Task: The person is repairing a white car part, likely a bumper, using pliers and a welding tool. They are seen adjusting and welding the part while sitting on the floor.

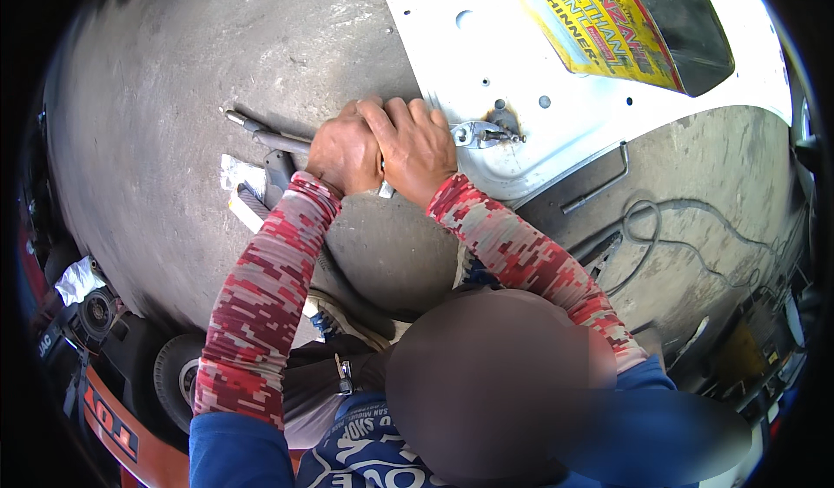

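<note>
My right hand [420, 148] is closed around the handles of a pair of locking pliers [469, 134]. Their jaws bite on a small metal piece [511, 137] at a scorched spot on a white sheet-metal panel [556, 132]. Pressed against the right hand, my left hand [345, 153] is closed as well, its fingers wrapped toward the plier handles, most of which the hands hide. A short bit of metal [386, 190] shows below, between the two hands. Left of my left hand, a grey torch-like tool [269, 135] lies on the concrete floor.
A cut-open yellow can [599, 32] stands on the panel. An L-shaped wrench [599, 182] lies by the panel's lower edge, and cables [651, 227] loop across the floor at right. A wheel [178, 375] and an orange part [122, 427] are at lower left.
</note>
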A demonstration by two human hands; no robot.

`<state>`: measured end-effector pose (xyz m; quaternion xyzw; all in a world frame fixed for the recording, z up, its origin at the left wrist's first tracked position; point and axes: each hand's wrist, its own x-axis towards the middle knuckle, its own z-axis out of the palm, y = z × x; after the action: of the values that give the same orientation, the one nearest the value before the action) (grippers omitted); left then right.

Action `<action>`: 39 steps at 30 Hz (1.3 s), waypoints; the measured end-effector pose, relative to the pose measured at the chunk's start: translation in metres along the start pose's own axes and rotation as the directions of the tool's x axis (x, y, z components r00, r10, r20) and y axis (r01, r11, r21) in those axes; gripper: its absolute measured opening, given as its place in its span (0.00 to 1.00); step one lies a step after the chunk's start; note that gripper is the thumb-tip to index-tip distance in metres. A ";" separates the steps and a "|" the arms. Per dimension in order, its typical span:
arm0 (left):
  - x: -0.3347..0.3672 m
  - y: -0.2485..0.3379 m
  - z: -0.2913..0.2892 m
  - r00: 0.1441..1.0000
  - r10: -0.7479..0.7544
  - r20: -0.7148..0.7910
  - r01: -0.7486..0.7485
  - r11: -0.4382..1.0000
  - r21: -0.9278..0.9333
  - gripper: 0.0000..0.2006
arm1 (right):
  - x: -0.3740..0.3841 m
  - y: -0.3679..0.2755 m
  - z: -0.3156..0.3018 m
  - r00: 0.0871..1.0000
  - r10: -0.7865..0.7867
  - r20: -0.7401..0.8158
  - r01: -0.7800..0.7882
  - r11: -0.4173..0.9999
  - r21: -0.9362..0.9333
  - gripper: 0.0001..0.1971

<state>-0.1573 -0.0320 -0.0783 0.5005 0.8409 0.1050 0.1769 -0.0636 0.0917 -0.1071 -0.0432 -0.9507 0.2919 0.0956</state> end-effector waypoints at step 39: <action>-0.052 0.057 0.030 0.961 -0.267 -0.066 0.260 0.960 -0.100 0.17 | -0.035 0.003 -0.016 0.954 -0.244 0.176 0.232 0.969 0.087 0.30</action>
<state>-0.0767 -0.0509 -0.0755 0.3709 0.9008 0.1383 0.1784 -0.0261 0.0978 -0.1011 0.1021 -0.9436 0.3120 0.0423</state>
